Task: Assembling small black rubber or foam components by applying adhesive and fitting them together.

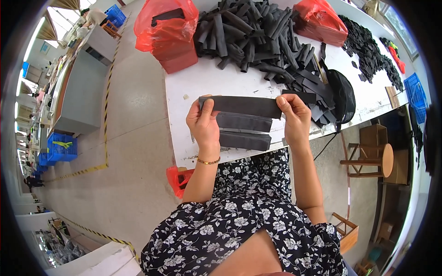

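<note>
Between my two hands a flat black fabric strip (241,106) is stretched level above the white table. My left hand (204,120) pinches its left end, thumb on top. At the other end my right hand (295,118) grips the strip between thumb and fingers. Just below it on the table lie two stacks of similar black strips, an upper stack (244,123) and a lower stack (245,140) nearer to me. To the right of my right hand are loose flat black pieces (317,94) and a black mesh-covered object (342,92) with a cord.
A large heap of rolled black pieces (251,32) covers the far part of the table (184,133). Red plastic bags stand at the left (168,37) and right (321,23) of it. Small black pieces (370,50) spread farther right. A wooden stool (386,160) stands right of me.
</note>
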Demonstrator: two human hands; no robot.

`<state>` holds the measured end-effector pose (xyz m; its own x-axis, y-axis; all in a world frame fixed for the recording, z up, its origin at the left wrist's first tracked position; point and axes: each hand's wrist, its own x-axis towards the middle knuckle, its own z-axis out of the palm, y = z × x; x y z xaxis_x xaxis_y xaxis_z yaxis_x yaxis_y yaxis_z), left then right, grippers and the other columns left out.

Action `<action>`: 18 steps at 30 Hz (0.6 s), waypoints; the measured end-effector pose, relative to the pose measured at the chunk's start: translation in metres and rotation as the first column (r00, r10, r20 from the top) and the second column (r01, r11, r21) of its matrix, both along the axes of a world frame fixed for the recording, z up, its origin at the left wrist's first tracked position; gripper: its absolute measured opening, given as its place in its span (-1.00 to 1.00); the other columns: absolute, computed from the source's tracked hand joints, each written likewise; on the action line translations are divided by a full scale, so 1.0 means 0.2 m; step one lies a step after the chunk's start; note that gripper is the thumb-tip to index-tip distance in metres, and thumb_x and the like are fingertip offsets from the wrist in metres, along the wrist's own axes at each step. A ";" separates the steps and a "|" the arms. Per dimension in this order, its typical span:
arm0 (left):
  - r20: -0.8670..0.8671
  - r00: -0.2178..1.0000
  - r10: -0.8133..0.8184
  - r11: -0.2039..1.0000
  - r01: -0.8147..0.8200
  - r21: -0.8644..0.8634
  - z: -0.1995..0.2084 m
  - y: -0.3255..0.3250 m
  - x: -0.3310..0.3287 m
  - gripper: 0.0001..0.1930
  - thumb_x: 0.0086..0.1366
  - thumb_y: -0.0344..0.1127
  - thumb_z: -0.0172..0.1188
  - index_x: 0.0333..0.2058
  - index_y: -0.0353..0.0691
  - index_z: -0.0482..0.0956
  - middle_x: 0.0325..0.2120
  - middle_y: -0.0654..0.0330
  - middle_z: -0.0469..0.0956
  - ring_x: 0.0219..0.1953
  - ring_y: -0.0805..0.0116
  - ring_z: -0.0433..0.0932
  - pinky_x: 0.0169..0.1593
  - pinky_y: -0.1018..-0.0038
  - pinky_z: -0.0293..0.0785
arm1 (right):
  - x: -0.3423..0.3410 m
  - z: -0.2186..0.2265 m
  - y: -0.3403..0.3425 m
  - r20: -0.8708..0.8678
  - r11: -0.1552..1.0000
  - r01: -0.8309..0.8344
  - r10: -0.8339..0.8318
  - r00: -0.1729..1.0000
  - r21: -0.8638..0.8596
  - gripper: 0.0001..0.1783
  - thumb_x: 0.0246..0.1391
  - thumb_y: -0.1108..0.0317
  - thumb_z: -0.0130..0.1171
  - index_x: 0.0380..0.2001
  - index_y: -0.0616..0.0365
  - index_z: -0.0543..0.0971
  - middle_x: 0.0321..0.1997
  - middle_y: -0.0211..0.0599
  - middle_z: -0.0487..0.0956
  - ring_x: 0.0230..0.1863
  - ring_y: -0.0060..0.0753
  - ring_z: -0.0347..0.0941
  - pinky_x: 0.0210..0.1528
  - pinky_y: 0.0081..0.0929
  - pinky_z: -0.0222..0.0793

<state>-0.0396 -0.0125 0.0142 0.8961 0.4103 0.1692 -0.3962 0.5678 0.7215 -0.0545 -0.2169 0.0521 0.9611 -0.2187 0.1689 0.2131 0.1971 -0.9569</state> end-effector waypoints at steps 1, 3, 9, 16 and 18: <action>-0.004 1.000 -0.004 1.000 0.004 0.002 0.00 -0.01 0.00 -0.84 0.26 -0.42 0.27 -0.21 -0.36 0.61 -0.39 0.24 0.61 -0.37 0.53 0.57 -0.29 0.63 0.57 | 0.00 -0.03 0.00 -0.004 1.000 0.004 -0.004 1.000 0.002 -0.82 0.21 0.35 0.21 -0.33 0.28 0.59 -0.48 -0.61 0.48 -0.39 -0.80 0.30 -0.31 -0.78 0.25; -0.073 0.997 0.017 0.997 -0.011 0.078 0.00 -0.04 -0.01 -0.83 0.25 -0.41 0.29 -0.21 -0.35 0.62 -0.39 0.28 0.61 -0.40 0.61 0.55 -0.34 0.68 0.54 | -0.01 -0.08 -0.03 -0.026 0.969 0.077 -0.085 0.996 -0.236 -0.76 0.27 0.28 0.15 -0.35 0.26 0.58 -0.50 -0.62 0.41 -0.43 -0.80 0.22 -0.34 -0.74 0.23; -0.118 0.992 0.038 0.997 -0.030 0.064 -0.02 -0.07 0.00 -0.82 0.25 -0.39 0.30 -0.21 -0.34 0.61 -0.42 0.31 0.59 -0.44 0.66 0.51 -0.38 0.69 0.53 | -0.04 -0.02 -0.03 -0.121 0.997 -0.062 0.067 0.990 0.046 -0.72 0.26 0.21 0.15 -0.26 0.26 0.57 -0.48 -0.58 0.43 -0.41 -0.74 0.32 -0.35 -0.65 0.40; -0.169 0.985 -0.047 0.999 0.045 -0.017 -0.02 -0.07 0.00 -0.86 0.26 -0.42 0.28 -0.23 -0.33 0.60 -0.40 0.28 0.61 -0.41 0.59 0.56 -0.36 0.66 0.55 | -0.07 -0.07 -0.04 -0.083 0.996 -0.011 0.004 0.997 -0.090 -0.85 0.11 0.44 0.30 -0.42 0.30 0.55 -0.54 -0.41 0.55 -0.54 -0.64 0.48 -0.49 -0.68 0.35; -0.176 0.981 -0.086 0.992 0.069 -0.102 -0.05 -0.06 0.01 -0.87 0.26 -0.44 0.26 -0.23 -0.31 0.60 -0.39 0.27 0.62 -0.39 0.55 0.58 -0.34 0.64 0.57 | -0.08 -0.07 -0.04 -0.107 0.997 -0.030 0.022 0.994 -0.071 -0.84 0.12 0.42 0.28 -0.43 0.29 0.55 -0.55 -0.42 0.54 -0.54 -0.64 0.47 -0.49 -0.68 0.35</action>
<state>-0.0378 -0.0253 0.0045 0.9380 0.3448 -0.0343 -0.2167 0.6609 0.7185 -0.0709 -0.2247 0.0371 0.9796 -0.1843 0.0801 0.1052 0.1305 -0.9859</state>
